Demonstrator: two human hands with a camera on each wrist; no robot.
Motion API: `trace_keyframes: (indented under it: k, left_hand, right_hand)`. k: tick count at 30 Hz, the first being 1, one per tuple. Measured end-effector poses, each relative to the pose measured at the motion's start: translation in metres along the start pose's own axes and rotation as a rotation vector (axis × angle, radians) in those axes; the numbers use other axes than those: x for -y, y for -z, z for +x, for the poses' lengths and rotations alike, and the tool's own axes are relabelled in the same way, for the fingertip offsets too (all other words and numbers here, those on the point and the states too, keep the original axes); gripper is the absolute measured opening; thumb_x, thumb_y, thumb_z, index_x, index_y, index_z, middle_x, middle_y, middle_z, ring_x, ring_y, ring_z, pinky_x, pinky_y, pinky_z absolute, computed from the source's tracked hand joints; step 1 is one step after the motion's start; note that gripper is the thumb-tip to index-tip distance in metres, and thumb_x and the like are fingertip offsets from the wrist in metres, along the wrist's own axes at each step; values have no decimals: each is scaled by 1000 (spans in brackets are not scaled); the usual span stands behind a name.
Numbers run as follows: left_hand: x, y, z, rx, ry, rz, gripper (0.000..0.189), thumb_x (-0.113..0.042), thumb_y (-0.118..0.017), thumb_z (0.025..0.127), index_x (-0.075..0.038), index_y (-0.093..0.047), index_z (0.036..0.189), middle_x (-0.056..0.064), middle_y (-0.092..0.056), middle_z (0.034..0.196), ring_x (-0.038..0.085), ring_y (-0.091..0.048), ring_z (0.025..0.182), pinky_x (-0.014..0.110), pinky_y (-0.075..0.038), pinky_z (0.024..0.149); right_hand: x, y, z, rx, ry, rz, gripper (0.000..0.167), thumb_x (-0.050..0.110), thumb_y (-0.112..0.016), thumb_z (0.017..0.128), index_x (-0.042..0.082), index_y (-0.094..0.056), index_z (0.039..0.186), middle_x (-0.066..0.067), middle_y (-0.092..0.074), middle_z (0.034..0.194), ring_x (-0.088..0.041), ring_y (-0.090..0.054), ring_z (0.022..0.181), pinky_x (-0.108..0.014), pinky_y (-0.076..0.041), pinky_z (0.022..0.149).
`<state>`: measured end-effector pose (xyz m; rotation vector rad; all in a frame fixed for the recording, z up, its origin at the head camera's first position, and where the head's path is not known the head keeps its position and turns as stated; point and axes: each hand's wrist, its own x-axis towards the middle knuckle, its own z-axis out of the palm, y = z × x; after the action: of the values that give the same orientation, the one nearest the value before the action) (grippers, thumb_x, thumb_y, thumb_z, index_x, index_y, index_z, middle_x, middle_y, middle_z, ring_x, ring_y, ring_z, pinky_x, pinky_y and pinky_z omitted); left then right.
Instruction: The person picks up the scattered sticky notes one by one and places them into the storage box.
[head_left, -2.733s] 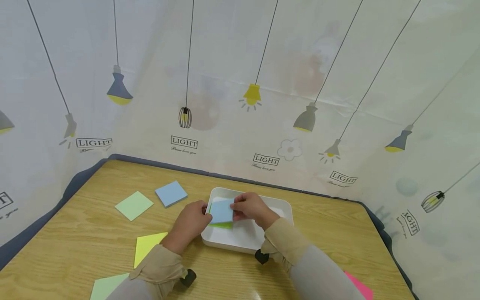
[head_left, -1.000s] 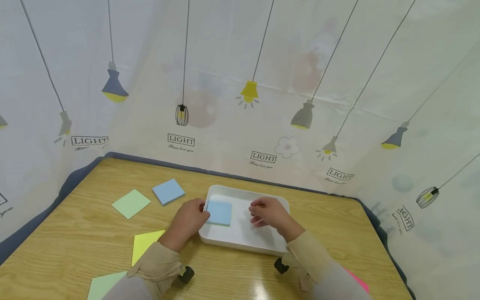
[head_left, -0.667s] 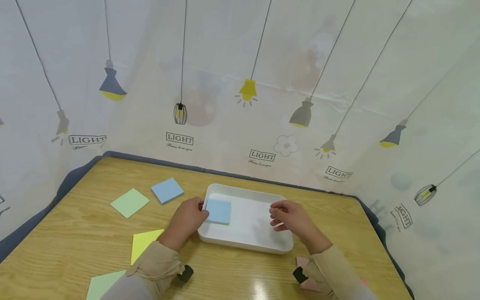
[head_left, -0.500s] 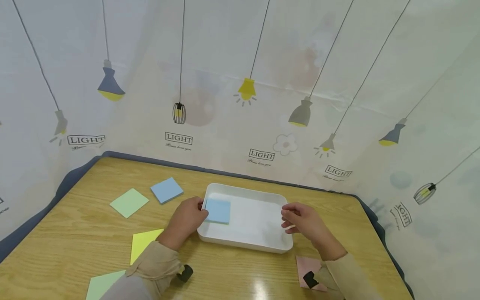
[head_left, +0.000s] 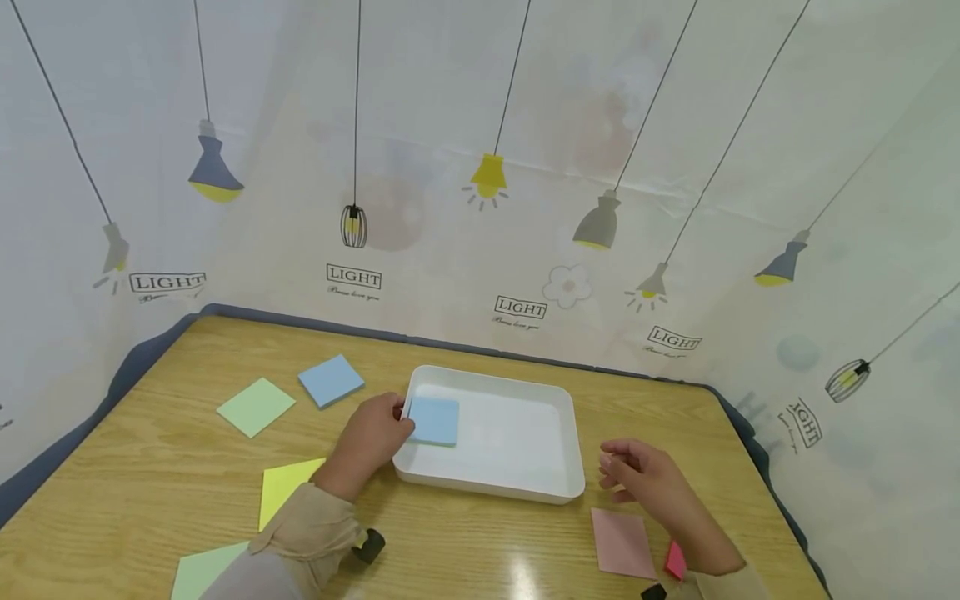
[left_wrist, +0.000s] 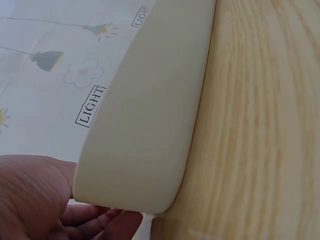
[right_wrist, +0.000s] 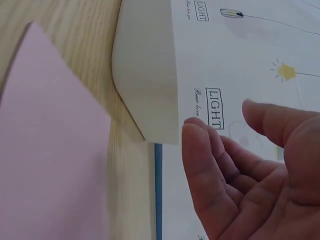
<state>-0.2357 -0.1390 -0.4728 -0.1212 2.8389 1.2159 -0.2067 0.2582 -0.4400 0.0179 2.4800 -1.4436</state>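
A shallow white tray [head_left: 517, 437] lies on the wooden table, with a pad of light blue sticky notes [head_left: 435, 421] flat in its left end. My left hand [head_left: 372, 442] grips the tray's left wall, thumb inside the rim; in the left wrist view the fingers [left_wrist: 95, 222] curl around the tray's end [left_wrist: 135, 125]. To the right of the tray, my right hand [head_left: 647, 479] hovers with loosely bent fingers, holding nothing. Just below it lies a pale pink sticky note pad [head_left: 622, 542], large in the right wrist view [right_wrist: 55, 150]. A hot pink pad [head_left: 675, 560] is partly hidden by the right wrist.
Left of the tray lie another blue pad [head_left: 332, 381], a pale green pad [head_left: 257, 407], a yellow pad [head_left: 288, 487] partly behind the left forearm, and a second green pad [head_left: 206, 571]. A printed curtain [head_left: 450, 275] stands behind the table's far edge.
My right hand has let go of the blue pad, leaving it in the tray over a green one, and has moved right and nearer, past the tray's edge. The left hand stays on the tray.
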Motion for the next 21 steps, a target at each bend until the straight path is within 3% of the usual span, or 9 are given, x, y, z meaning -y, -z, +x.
trace_keyframes:
  k: [4,10,17,21]
  left_hand:
    - [0,-1,1,2,0,4,25,-18,-62,93,-6,-68,113,6,-67,96,21,-55,82,36,-46,73]
    - [1,-1,1,3,1,8,24,-19,-62,93,-6,-68,111,6,-66,94,21,-54,81,36,-45,72]
    - [3,-2,4,-4,1,12,26,-19,-62,93,-6,-68,114,5,-66,95,21,-54,82,36,-45,73]
    - [3,-3,3,-2,7,15,29,-20,-62,93,-5,-67,118,7,-68,100,21,-56,85,38,-48,76]
  right_hand:
    - [-7,6,-10,50,39,-38,52,23,-63,100,-5,-49,141,-19,-66,115,-24,-67,97,-36,-61,79]
    - [-14,15,-20,76,102,-239,55,25,-71,94,-2,-53,140,-10,-67,113,-20,-63,101,-26,-56,80]
    - [-21,16,-26,208,106,-422,75,41,-82,82,5,-54,141,-9,-62,129,-28,-58,119,-42,-53,95]
    - [-25,13,-28,277,204,-617,80,51,-86,74,9,-58,136,-2,-58,127,-23,-54,115,-36,-52,95]
